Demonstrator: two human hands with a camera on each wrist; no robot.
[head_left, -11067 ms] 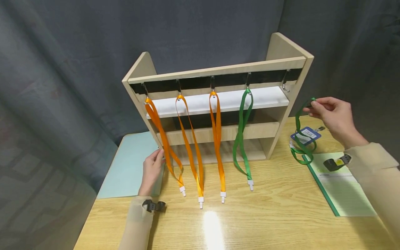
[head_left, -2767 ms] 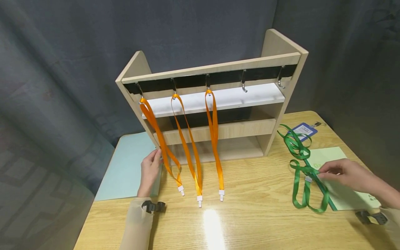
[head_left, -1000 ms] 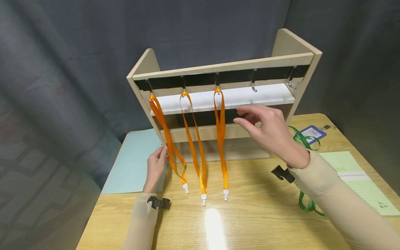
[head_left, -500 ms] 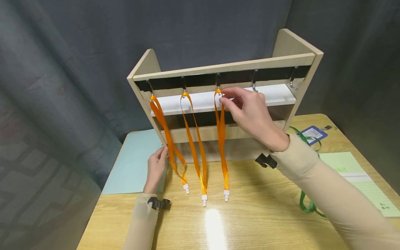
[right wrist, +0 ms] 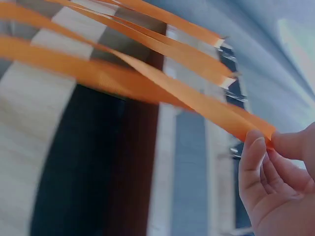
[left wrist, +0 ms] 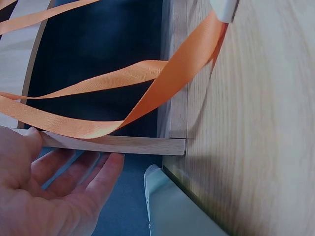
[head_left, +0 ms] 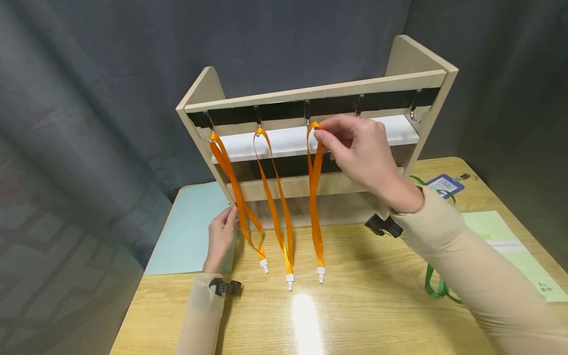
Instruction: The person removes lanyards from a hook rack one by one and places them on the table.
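Observation:
At the rack's third hook (head_left: 307, 121), my right hand (head_left: 361, 153) pinches the upper loop of an orange lanyard (head_left: 314, 202) between thumb and fingertips. Its white clip (head_left: 321, 274) dangles over the table. The right wrist view shows the pinched orange ribbon (right wrist: 206, 110) pulled taut-looking. Two more orange lanyards, one leftmost (head_left: 234, 185) and one beside it (head_left: 275, 207), hang from the first two hooks. My left hand (head_left: 221, 236) holds the left side panel of the wooden rack (head_left: 248, 102), thumb on one face and fingers on the other (left wrist: 54, 196).
Green lanyards (head_left: 437, 291) lie at the right, partly behind my forearm. A blue badge holder (head_left: 445, 185) and a green notebook (head_left: 490, 227) are there too. A light blue folder (head_left: 186, 231) lies left of the rack. The rightmost hook (head_left: 414, 115) is bare.
The fourth hook's green lanyard now lies at the right. My right hand has come from there to the third orange lanyard, gripped its loop and drawn it slightly off the hook. Left hand unmoved.

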